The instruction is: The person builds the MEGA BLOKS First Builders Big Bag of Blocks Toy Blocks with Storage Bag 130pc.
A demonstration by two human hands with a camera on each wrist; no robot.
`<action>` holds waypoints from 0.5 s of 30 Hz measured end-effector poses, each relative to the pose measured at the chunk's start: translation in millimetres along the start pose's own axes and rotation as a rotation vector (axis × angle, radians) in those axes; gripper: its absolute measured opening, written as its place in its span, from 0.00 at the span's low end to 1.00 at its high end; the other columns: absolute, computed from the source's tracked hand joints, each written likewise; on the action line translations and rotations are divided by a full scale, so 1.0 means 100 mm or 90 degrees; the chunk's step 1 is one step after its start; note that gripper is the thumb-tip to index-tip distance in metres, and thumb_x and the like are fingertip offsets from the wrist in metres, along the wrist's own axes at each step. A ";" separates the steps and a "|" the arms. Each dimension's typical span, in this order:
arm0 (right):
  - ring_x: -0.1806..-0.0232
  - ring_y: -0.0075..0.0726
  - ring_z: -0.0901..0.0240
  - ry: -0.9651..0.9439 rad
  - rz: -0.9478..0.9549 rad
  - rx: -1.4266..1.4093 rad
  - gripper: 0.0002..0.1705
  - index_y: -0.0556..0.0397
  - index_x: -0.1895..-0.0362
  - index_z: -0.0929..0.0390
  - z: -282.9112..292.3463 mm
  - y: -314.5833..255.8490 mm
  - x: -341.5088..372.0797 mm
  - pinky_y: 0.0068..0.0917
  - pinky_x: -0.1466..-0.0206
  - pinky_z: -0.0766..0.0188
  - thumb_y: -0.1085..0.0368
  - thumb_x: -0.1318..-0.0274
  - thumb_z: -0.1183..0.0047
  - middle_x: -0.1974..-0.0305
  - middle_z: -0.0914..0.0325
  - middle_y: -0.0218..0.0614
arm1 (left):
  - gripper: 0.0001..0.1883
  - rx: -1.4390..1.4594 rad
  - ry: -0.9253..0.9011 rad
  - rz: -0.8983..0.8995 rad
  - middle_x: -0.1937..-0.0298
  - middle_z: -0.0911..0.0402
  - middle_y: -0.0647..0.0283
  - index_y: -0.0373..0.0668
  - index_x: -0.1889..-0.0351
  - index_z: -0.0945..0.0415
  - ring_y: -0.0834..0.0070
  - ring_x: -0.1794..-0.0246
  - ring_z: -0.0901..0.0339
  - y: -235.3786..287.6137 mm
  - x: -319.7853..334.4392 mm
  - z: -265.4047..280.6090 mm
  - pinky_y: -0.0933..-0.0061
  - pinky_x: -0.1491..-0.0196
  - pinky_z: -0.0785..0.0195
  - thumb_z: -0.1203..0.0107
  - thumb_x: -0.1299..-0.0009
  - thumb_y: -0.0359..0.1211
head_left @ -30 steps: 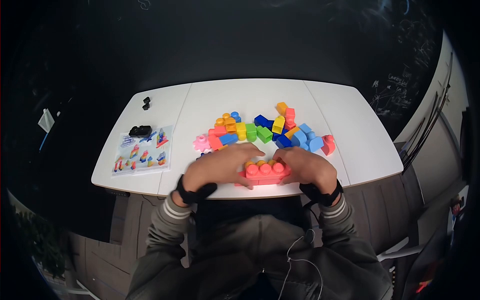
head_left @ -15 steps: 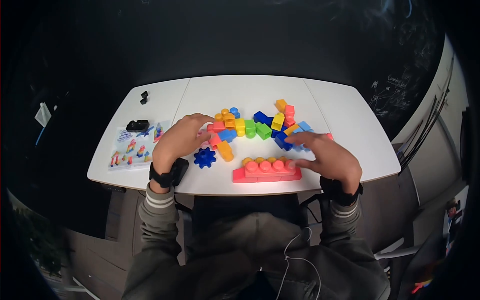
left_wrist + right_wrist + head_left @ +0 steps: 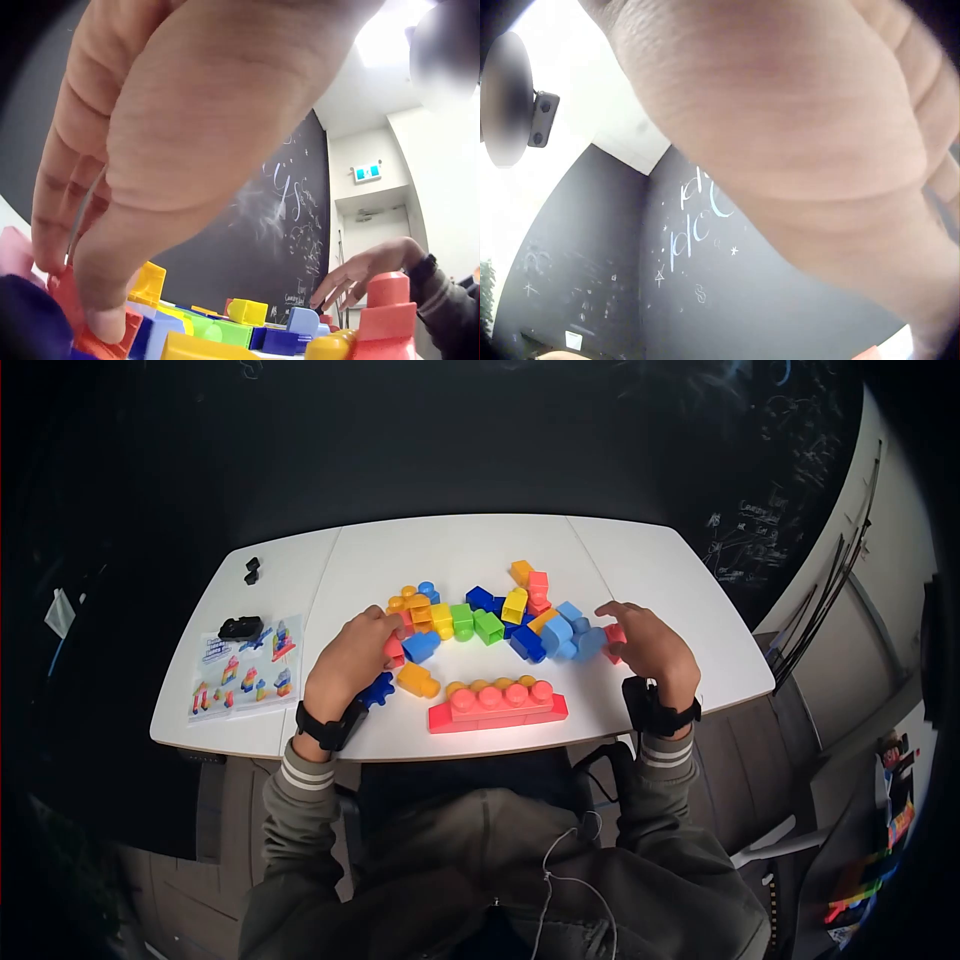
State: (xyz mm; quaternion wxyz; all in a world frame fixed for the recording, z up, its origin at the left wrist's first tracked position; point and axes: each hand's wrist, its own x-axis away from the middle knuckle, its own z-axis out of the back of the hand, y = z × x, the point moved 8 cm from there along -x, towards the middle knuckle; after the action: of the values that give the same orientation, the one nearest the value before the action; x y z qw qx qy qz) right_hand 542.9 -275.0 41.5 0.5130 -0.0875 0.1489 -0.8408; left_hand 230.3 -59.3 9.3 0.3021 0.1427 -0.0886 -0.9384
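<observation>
My left hand (image 3: 350, 660) pinches a red block (image 3: 129, 330) between thumb and fingers, at the left end of the loose blocks. By the same wrist lies a dark blue gear-shaped piece (image 3: 378, 689). At the right end of the pile, my right hand (image 3: 655, 650) hovers with fingers spread round a rounded red block (image 3: 613, 635), its thumb close to that block. Between the hands, near the table's front edge, stands a long red build (image 3: 500, 717) with round studs on top and a row of yellow studs behind.
Several loose blocks lie in an arc, among them a green block (image 3: 488, 627), a yellow block (image 3: 514, 605) and light blue blocks (image 3: 565, 640). An orange block (image 3: 417, 680) lies nearer. On the left, a black object (image 3: 240, 628) rests on a printed picture sheet (image 3: 245, 680).
Both hands have let go of the red build and moved apart. The left has gone to the red block on the left, the right to the rounded red block. The head view has shifted.
</observation>
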 end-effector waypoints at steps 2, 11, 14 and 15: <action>0.37 0.57 0.15 0.071 -0.016 0.062 0.26 0.50 0.34 0.16 -0.06 0.14 -0.04 0.46 0.36 0.17 0.68 0.36 0.27 0.40 0.12 0.47 | 0.24 0.027 -0.001 -0.007 0.44 0.11 0.48 0.35 0.40 0.15 0.47 0.43 0.12 0.03 0.01 0.01 0.56 0.40 0.17 0.23 0.34 0.27; 0.37 0.57 0.19 0.049 -0.065 0.067 0.24 0.52 0.43 0.14 -0.14 0.52 -0.27 0.47 0.38 0.17 0.73 0.46 0.30 0.47 0.11 0.46 | 0.21 0.066 -0.045 0.109 0.45 0.12 0.43 0.35 0.47 0.16 0.44 0.46 0.12 -0.13 -0.05 -0.11 0.54 0.44 0.17 0.22 0.35 0.29; 0.32 0.57 0.22 0.051 -0.048 0.095 0.28 0.51 0.37 0.14 -0.11 0.41 -0.24 0.46 0.33 0.18 0.72 0.44 0.28 0.40 0.13 0.46 | 0.23 0.035 0.050 0.074 0.45 0.13 0.45 0.34 0.45 0.15 0.45 0.48 0.12 0.01 0.02 0.10 0.55 0.45 0.16 0.20 0.38 0.27; 0.32 0.57 0.22 0.052 -0.048 0.095 0.28 0.51 0.37 0.14 -0.11 0.39 -0.24 0.46 0.33 0.18 0.72 0.44 0.28 0.40 0.13 0.46 | 0.25 0.040 0.059 0.067 0.45 0.14 0.47 0.35 0.43 0.14 0.47 0.50 0.11 0.04 0.05 0.15 0.57 0.46 0.15 0.20 0.39 0.26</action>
State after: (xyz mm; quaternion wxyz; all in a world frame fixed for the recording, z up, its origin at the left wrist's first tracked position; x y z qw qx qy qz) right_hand 583.3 -268.9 17.5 0.4800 -0.0206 0.1033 -0.8709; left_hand 224.1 -64.5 23.8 0.3499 0.1902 -0.1112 -0.9105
